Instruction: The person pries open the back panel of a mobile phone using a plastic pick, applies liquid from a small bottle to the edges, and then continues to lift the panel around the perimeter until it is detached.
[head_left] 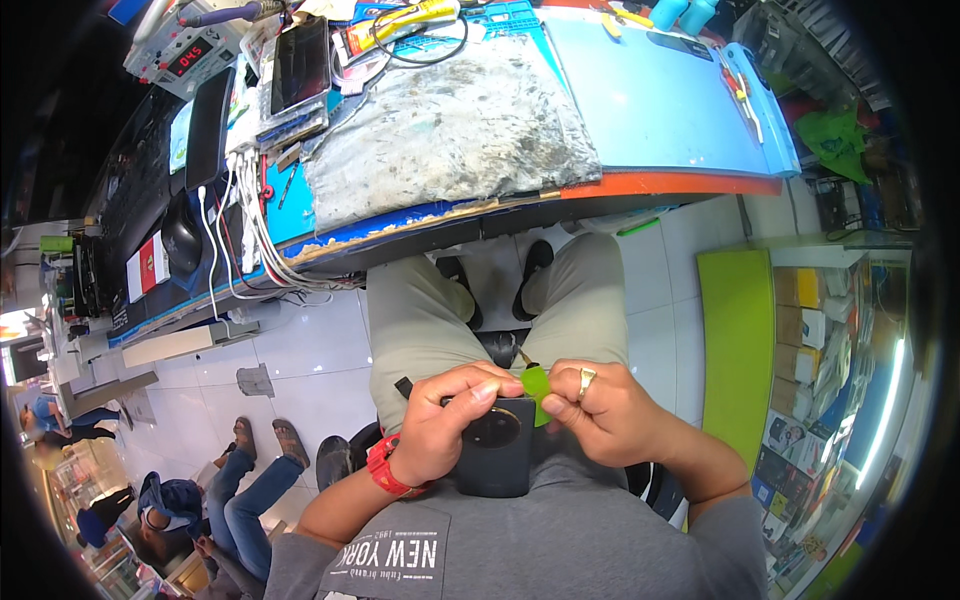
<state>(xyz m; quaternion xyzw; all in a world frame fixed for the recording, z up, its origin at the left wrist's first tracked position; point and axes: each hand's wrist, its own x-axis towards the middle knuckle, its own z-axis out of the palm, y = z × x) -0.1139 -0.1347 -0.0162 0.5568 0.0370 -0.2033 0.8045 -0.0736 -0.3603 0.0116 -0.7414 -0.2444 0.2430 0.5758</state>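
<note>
My left hand (445, 420), with a red watch (382, 466) at its wrist, is closed round the upper left of a dark phone (508, 465). The phone stands against my shirt, its round camera ring facing up. Beside the phone's top corner my right hand (605, 412), wearing a gold ring, pinches a small bright green piece (538, 383). My left fingertips touch or nearly touch that piece. A thin dark and brassy tip shows just beyond it; I cannot tell what it is. A short black end (403, 386) sticks out past my left knuckles.
Ahead, the workbench carries a stained grey cloth (450, 130), a light blue mat (640, 100), phones, white cables (262, 225) and a power supply (188, 55). A green panel (735, 340) and glass display case stand at right. Another person's legs (240, 510) are at lower left.
</note>
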